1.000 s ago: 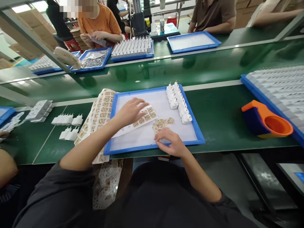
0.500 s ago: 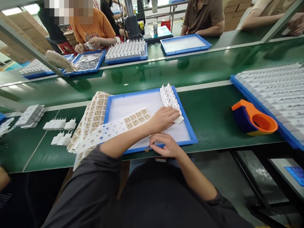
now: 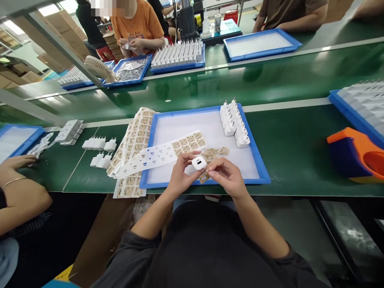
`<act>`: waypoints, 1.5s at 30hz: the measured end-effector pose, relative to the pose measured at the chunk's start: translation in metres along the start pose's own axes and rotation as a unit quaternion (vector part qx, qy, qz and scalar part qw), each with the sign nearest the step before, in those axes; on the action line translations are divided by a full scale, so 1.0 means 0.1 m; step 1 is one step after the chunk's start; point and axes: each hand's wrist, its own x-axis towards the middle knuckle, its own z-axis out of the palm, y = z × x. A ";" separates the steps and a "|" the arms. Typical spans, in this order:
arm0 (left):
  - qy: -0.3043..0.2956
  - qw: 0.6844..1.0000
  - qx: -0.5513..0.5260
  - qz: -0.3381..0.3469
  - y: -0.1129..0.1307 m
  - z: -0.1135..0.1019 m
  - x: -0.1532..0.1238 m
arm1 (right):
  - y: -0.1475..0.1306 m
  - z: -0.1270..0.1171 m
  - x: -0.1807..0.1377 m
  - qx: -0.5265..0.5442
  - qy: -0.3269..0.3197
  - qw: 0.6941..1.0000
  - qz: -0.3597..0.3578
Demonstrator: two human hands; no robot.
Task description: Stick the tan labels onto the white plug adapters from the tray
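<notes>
My left hand [image 3: 181, 172] pinches a small white charger plug [image 3: 199, 163] above the front edge of the blue tray [image 3: 255, 150]. My right hand [image 3: 227, 175] is closed beside it, holding a small tan sticker [image 3: 204, 176] just under the plug. A long sheet of tan stickers [image 3: 168, 152] lies across the tray's left side. A few loose stickers [image 3: 214, 152] sit in the tray middle. Two rows of white plugs [image 3: 234, 124] stand at the tray's right.
A stack of sticker sheets [image 3: 132, 144] lies left of the tray, with loose white plugs [image 3: 100, 150] further left. An orange and blue tape holder [image 3: 355, 156] sits at right. A co-worker's hand [image 3: 18, 162] rests at far left. Other people work across the green belt [image 3: 270, 80].
My left hand took a plug from the rows at the tray's right and brought it to the front edge. My right hand lifted a sticker and met it there.
</notes>
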 end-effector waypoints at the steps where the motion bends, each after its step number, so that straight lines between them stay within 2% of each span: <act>1: 0.009 1.000 0.010 0.010 -0.02 0.03 -0.01 | -0.01 0.04 0.00 -0.003 0.009 1.000 0.011; 3: 0.013 0.999 0.028 0.027 -0.06 0.06 -0.02 | -0.01 0.11 0.00 -0.011 0.042 0.999 0.030; 8: -0.028 0.996 0.067 0.050 -0.06 0.01 -0.02 | 0.01 0.11 0.02 -0.002 0.106 0.993 0.054; 15: 0.024 0.990 0.112 0.081 -0.04 0.01 -0.04 | -0.02 0.09 0.06 -0.031 0.158 0.986 0.043; 28: 0.036 0.986 0.114 0.113 -0.03 0.03 -0.03 | -0.01 0.11 0.08 -0.055 0.164 0.984 0.032; 45: 0.036 0.984 0.134 0.113 -0.05 0.03 -0.03 | 0.00 0.16 0.05 -0.126 0.179 0.976 0.017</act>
